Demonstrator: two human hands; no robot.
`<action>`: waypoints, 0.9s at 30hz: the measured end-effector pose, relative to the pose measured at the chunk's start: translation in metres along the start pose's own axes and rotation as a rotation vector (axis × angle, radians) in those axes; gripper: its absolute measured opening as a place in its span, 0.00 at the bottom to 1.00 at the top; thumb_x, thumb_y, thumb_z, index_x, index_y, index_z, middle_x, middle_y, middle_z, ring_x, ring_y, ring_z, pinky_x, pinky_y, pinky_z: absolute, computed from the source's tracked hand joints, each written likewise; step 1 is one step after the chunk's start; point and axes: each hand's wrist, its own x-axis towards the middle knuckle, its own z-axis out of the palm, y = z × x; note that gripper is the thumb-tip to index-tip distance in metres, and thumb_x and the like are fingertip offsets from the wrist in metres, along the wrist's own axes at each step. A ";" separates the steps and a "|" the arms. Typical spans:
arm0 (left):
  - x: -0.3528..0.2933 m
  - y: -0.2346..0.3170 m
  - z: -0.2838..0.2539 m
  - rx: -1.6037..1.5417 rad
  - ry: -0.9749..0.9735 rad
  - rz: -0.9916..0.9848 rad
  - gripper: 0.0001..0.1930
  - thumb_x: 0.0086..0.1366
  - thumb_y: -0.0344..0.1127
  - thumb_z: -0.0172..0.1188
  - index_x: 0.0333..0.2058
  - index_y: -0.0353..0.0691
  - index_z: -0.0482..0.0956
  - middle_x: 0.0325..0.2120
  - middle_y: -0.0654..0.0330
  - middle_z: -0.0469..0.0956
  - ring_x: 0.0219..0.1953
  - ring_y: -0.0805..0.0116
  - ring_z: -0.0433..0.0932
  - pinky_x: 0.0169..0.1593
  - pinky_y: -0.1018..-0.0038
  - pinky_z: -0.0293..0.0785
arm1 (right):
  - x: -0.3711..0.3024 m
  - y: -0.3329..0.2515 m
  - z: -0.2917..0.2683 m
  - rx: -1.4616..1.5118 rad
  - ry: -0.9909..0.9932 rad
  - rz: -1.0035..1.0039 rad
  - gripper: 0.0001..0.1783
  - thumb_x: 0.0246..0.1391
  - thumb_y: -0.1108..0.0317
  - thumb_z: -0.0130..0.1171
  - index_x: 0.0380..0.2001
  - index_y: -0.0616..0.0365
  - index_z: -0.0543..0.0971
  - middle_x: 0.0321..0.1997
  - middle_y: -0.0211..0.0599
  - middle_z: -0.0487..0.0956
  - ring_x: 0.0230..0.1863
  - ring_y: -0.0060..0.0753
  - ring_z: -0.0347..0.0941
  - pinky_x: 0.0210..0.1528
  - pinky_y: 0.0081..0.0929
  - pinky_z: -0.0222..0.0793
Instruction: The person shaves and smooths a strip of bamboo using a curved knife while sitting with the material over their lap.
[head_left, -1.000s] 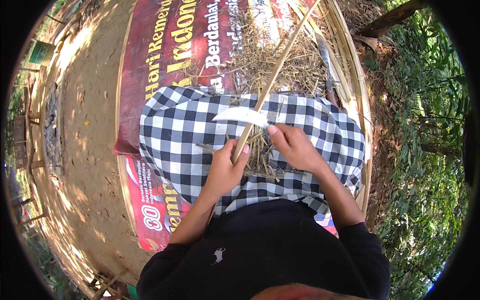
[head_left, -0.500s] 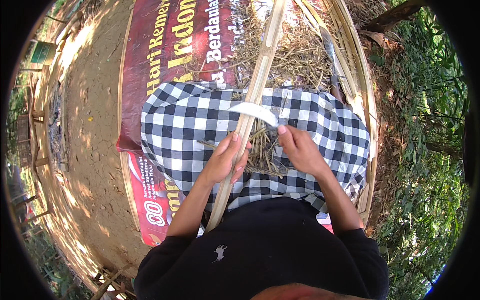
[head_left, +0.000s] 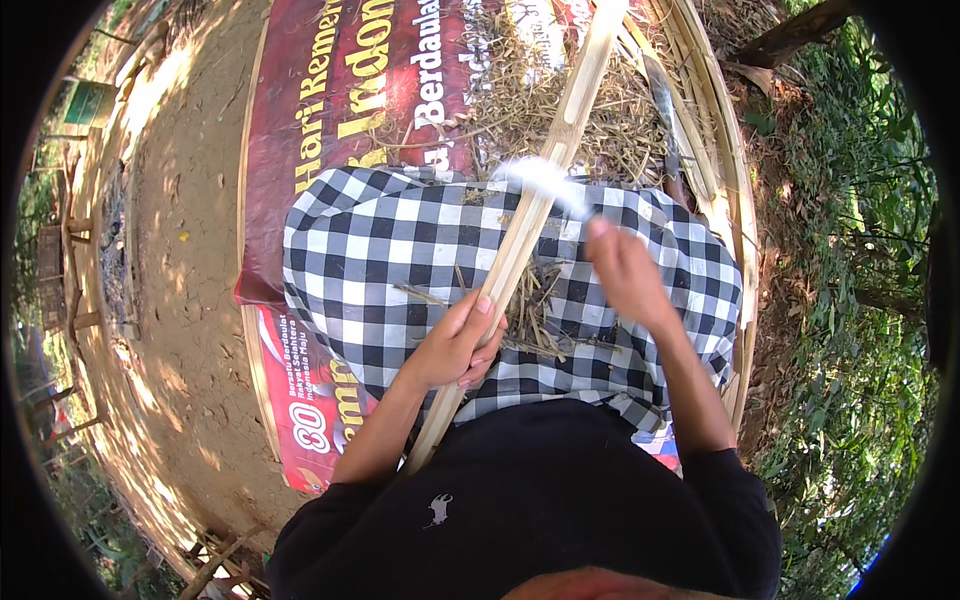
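A long split bamboo strip [head_left: 520, 235] slants across my lap, its near end beside my body and its far end beyond my knees. My left hand [head_left: 460, 340] is closed around its lower part. In my right hand [head_left: 630, 272] is a curved-bladed sickle [head_left: 545, 178]; its handle is mostly hidden in my fist. The pale blade, smeared by motion, lies across the strip above my left hand. A black-and-white checked cloth [head_left: 370, 260] covers my legs, with bamboo shavings [head_left: 535, 320] scattered on it between my hands.
Beyond the cloth, more shavings [head_left: 600, 130] cover a red printed banner [head_left: 290, 130]. Long bamboo strips [head_left: 715, 120] line the right edge, with a dark metal blade [head_left: 662, 105] beside them. Bare earth [head_left: 190, 220] lies left; green plants [head_left: 850, 200] grow right.
My right hand and the sickle have moved away from me along the strip and slightly right. The strip's far end has swung right; my left hand has shifted slightly toward me, still holding it.
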 end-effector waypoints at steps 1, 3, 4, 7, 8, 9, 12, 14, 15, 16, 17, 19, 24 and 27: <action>0.000 -0.004 0.000 -0.008 0.003 -0.015 0.22 0.80 0.51 0.32 0.42 0.36 0.65 0.14 0.67 0.58 0.07 0.79 0.55 0.11 0.79 0.58 | -0.007 -0.005 0.009 -0.016 -0.086 -0.120 0.29 0.73 0.49 0.42 0.29 0.66 0.74 0.16 0.50 0.69 0.18 0.46 0.63 0.25 0.44 0.63; -0.003 -0.005 0.000 0.005 0.014 -0.004 0.22 0.80 0.51 0.32 0.42 0.37 0.65 0.13 0.67 0.58 0.07 0.79 0.55 0.11 0.79 0.58 | -0.011 -0.018 0.009 -0.072 -0.119 -0.106 0.29 0.72 0.50 0.43 0.28 0.67 0.75 0.17 0.53 0.71 0.19 0.50 0.63 0.26 0.45 0.64; -0.002 -0.003 -0.001 -0.009 0.009 -0.008 0.22 0.80 0.51 0.32 0.42 0.37 0.65 0.13 0.67 0.57 0.07 0.79 0.55 0.11 0.79 0.57 | 0.001 -0.013 -0.003 -0.043 -0.083 -0.023 0.29 0.73 0.51 0.42 0.27 0.67 0.74 0.17 0.53 0.71 0.19 0.50 0.63 0.26 0.45 0.64; 0.001 0.000 -0.003 -0.061 -0.018 -0.033 0.22 0.80 0.52 0.33 0.41 0.37 0.65 0.13 0.67 0.57 0.07 0.79 0.55 0.10 0.79 0.56 | 0.006 -0.001 -0.011 0.028 -0.052 0.035 0.30 0.73 0.50 0.43 0.28 0.68 0.75 0.16 0.50 0.68 0.18 0.46 0.60 0.25 0.43 0.62; 0.004 -0.003 -0.001 -0.059 -0.019 -0.019 0.22 0.80 0.52 0.32 0.41 0.38 0.65 0.13 0.67 0.56 0.06 0.80 0.55 0.09 0.79 0.55 | -0.001 -0.003 -0.007 0.030 -0.121 0.022 0.30 0.72 0.49 0.43 0.28 0.68 0.76 0.16 0.49 0.68 0.18 0.44 0.59 0.25 0.41 0.61; 0.003 -0.006 -0.002 -0.050 -0.012 -0.013 0.22 0.80 0.52 0.32 0.41 0.38 0.65 0.12 0.68 0.56 0.06 0.80 0.54 0.09 0.80 0.55 | -0.012 -0.009 0.006 -0.058 -0.179 -0.116 0.29 0.72 0.50 0.45 0.29 0.67 0.76 0.15 0.46 0.66 0.17 0.41 0.57 0.26 0.41 0.60; 0.006 -0.004 -0.004 -0.036 0.003 -0.002 0.22 0.80 0.52 0.32 0.41 0.39 0.66 0.12 0.68 0.55 0.06 0.80 0.53 0.09 0.80 0.54 | 0.002 -0.011 -0.017 -0.027 -0.348 0.029 0.28 0.71 0.51 0.46 0.29 0.66 0.77 0.14 0.49 0.67 0.16 0.47 0.61 0.26 0.44 0.60; 0.016 0.004 -0.005 -0.032 0.001 0.033 0.22 0.80 0.51 0.32 0.41 0.38 0.66 0.12 0.68 0.56 0.06 0.80 0.54 0.09 0.80 0.55 | 0.004 -0.020 -0.008 -0.015 -0.207 -0.015 0.25 0.70 0.53 0.48 0.29 0.66 0.77 0.15 0.55 0.69 0.20 0.60 0.68 0.27 0.48 0.61; 0.019 0.011 -0.003 -0.027 -0.008 0.055 0.22 0.80 0.51 0.32 0.41 0.38 0.65 0.13 0.68 0.57 0.06 0.80 0.55 0.10 0.80 0.56 | 0.002 -0.021 -0.002 -0.015 -0.144 -0.031 0.25 0.70 0.54 0.49 0.29 0.66 0.77 0.16 0.56 0.70 0.22 0.62 0.69 0.27 0.48 0.61; 0.020 0.014 -0.002 -0.023 -0.017 0.077 0.22 0.80 0.51 0.32 0.41 0.37 0.65 0.13 0.68 0.57 0.07 0.80 0.56 0.11 0.80 0.57 | -0.001 -0.023 0.003 -0.014 -0.080 -0.046 0.24 0.70 0.54 0.49 0.29 0.66 0.77 0.17 0.57 0.70 0.23 0.64 0.69 0.27 0.49 0.61; 0.018 0.014 -0.003 -0.001 -0.018 0.071 0.21 0.80 0.50 0.32 0.41 0.37 0.65 0.13 0.68 0.57 0.07 0.80 0.55 0.11 0.80 0.57 | -0.005 -0.026 0.006 -0.008 -0.081 -0.063 0.23 0.70 0.56 0.49 0.28 0.66 0.76 0.18 0.58 0.70 0.24 0.67 0.68 0.27 0.48 0.62; 0.010 0.008 -0.004 -0.002 -0.031 0.035 0.21 0.80 0.50 0.32 0.41 0.37 0.65 0.13 0.68 0.57 0.07 0.80 0.55 0.11 0.80 0.56 | -0.012 -0.023 0.003 -0.069 -0.081 -0.134 0.26 0.72 0.54 0.45 0.26 0.66 0.74 0.16 0.49 0.67 0.19 0.47 0.63 0.25 0.41 0.61; 0.000 -0.003 -0.002 -0.041 -0.065 -0.017 0.20 0.80 0.50 0.33 0.40 0.38 0.64 0.13 0.68 0.56 0.07 0.81 0.54 0.11 0.80 0.56 | 0.002 -0.001 -0.031 -0.051 0.118 0.162 0.31 0.74 0.50 0.39 0.28 0.68 0.74 0.14 0.52 0.69 0.17 0.50 0.67 0.26 0.45 0.65; -0.001 -0.006 -0.002 -0.038 -0.008 -0.023 0.20 0.80 0.50 0.34 0.40 0.38 0.65 0.13 0.68 0.56 0.07 0.81 0.54 0.10 0.79 0.55 | -0.019 -0.020 -0.001 -0.180 -0.152 -0.056 0.30 0.73 0.50 0.39 0.28 0.67 0.74 0.17 0.57 0.72 0.22 0.63 0.69 0.33 0.51 0.67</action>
